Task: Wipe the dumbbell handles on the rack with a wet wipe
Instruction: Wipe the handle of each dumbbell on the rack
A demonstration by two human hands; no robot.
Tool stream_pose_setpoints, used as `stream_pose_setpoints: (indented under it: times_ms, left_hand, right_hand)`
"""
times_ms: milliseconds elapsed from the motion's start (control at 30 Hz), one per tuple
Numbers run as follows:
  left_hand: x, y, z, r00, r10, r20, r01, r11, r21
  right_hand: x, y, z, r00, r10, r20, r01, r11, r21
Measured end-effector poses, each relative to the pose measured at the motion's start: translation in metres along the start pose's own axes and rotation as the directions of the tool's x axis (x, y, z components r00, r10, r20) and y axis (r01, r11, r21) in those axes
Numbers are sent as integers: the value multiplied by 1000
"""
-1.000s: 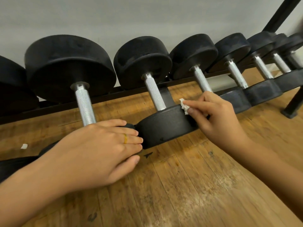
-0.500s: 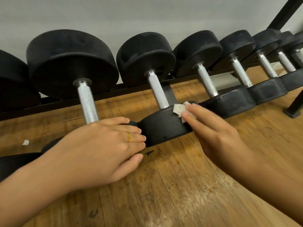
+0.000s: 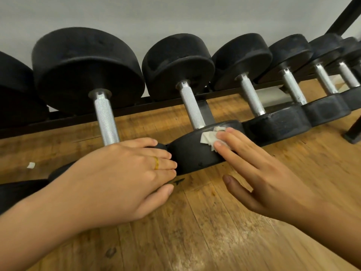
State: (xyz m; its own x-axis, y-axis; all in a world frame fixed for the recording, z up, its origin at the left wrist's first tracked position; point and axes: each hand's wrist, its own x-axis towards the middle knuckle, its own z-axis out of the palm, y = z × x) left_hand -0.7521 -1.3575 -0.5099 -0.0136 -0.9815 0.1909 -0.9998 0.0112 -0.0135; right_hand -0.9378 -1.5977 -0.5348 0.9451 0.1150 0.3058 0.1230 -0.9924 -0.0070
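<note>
Several black dumbbells with knurled silver handles lie side by side on a low black rack (image 3: 136, 110). My left hand (image 3: 117, 173), wearing a gold ring, rests flat over the near head of the large left dumbbell, whose handle (image 3: 106, 122) rises behind it. My right hand (image 3: 259, 173) presses a crumpled white wet wipe (image 3: 210, 136) with straight fingers onto the near head (image 3: 193, 153) of the second dumbbell, just below its handle (image 3: 192, 106). The thumb hangs free above the floor.
Wooden plank floor (image 3: 195, 231) lies under and in front of the rack. A grey wall stands behind. A black rack leg (image 3: 353, 132) stands on the floor at right, and a slanted black post (image 3: 343, 14) rises at top right. A small white scrap (image 3: 30, 165) lies at left.
My right hand slid left along the second dumbbell's near head with the wipe, and its fingers flattened out. The left hand stayed put. The camera came closer.
</note>
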Motion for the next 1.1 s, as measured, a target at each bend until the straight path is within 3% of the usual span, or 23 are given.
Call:
stream_pose_setpoints:
  times_ms: [133,300,400,600,900,1100]
  left_hand:
    - [0,0,-1,1000,2,-2,-2,1000,0]
    - [1,0,0,1000,9,2,-10,1000,23]
    - [1,0,0,1000,14,-3,-14,999,34]
    - [1,-1,1,999,40,7,-40,995,95]
    - [-7,-2,-2,997,56,59,-65,986,151]
    - [-47,6,-20,982,-126,138,83,955,285]
  right_hand:
    - [13,1,0,1000,4,28,-3,998,-67]
    - [3,-7,0,996,-9,88,10,1000,-17]
    - [-8,-7,0,989,-61,132,72,994,-81]
    - [35,-19,6,985,-30,167,76,957,-279]
    - [18,-27,10,978,-92,190,147,942,-300]
    - [57,-30,25,961,-197,194,254,906,-340]
